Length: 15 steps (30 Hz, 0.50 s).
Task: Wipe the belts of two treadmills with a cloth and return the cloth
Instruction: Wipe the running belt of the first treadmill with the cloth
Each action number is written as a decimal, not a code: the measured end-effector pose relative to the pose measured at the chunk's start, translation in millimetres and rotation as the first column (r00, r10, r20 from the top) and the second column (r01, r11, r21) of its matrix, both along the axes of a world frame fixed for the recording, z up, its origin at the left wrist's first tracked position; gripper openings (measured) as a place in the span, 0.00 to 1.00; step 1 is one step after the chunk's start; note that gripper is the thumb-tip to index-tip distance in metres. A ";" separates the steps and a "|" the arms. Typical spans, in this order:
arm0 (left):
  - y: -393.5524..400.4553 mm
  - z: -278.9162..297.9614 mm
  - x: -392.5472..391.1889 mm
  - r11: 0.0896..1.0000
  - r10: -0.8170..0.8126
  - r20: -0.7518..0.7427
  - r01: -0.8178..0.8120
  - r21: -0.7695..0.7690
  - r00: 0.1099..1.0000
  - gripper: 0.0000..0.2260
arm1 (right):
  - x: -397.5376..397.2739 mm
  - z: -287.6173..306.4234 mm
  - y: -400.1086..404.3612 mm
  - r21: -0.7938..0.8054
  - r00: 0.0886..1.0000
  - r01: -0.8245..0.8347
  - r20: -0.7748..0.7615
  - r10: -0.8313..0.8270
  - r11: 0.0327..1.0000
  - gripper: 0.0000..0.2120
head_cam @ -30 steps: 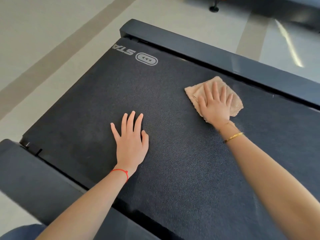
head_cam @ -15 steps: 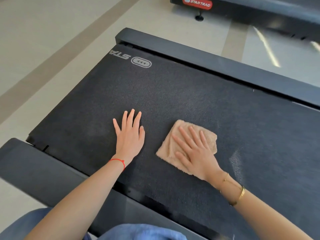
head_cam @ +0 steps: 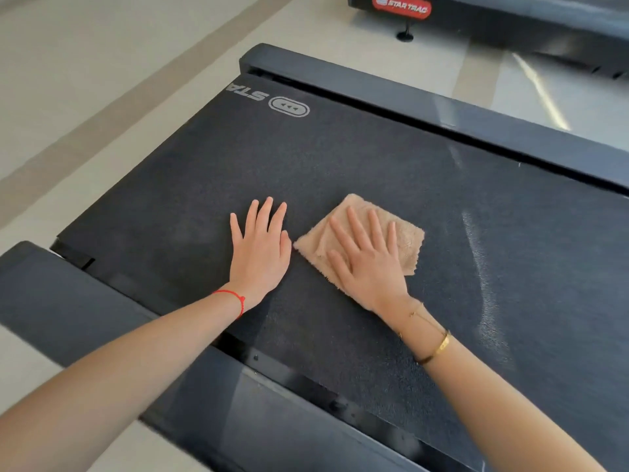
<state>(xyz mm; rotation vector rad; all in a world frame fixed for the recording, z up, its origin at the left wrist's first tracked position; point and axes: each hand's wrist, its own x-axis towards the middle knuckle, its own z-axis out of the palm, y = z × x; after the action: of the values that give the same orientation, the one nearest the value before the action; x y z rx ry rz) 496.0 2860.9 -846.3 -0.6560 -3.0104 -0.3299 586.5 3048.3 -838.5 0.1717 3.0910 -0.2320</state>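
Note:
The dark treadmill belt (head_cam: 374, 158) fills most of the head view, with a grey logo at its left end. A tan fluffy cloth (head_cam: 410, 238) lies folded on the middle of the belt. My right hand (head_cam: 367, 264) presses flat on the cloth with fingers spread, covering its near half. My left hand (head_cam: 260, 253) rests flat on the bare belt just left of the cloth, nearly touching its corner and holding nothing. A pale streak marks the belt to the right of the cloth.
Dark side rails run along the far edge (head_cam: 442, 110) and near edge (head_cam: 68, 301) of the belt. A second treadmill (head_cam: 510, 25) with a red Star Trac label stands at the top right. Beige tiled floor (head_cam: 85, 80) lies to the left.
My right hand has drawn the cloth from the far side of the belt back to the middle, beside my left hand. My left hand has stayed planted on the belt.

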 end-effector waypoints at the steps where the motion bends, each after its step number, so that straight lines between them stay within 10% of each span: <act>1: -0.2 -1.3 2.2 1.000 0.003 -0.008 -0.003 0.006 1.000 0.24 | 10.3 -1.0 -6.5 0.002 0.999 -0.042 -0.009 0.042 0.999 0.29; 9: -4.6 -2.5 59.7 0.999 0.006 0.004 -0.007 0.049 1.000 0.24 | 121.8 4.8 -17.8 -0.011 0.974 -0.226 0.012 0.226 0.974 0.28; 15: 0.0 -5.6 83.9 0.999 0.003 0.031 -0.004 0.042 1.000 0.24 | 165.4 6.9 46.9 0.004 0.997 0.065 0.051 -0.065 0.998 0.30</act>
<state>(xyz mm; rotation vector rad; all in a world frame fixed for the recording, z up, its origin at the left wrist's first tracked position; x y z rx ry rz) 579.9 2861.0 -851.9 -0.6485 -3.0248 -0.4053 751.9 3095.2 -831.6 0.2743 3.0379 -0.2223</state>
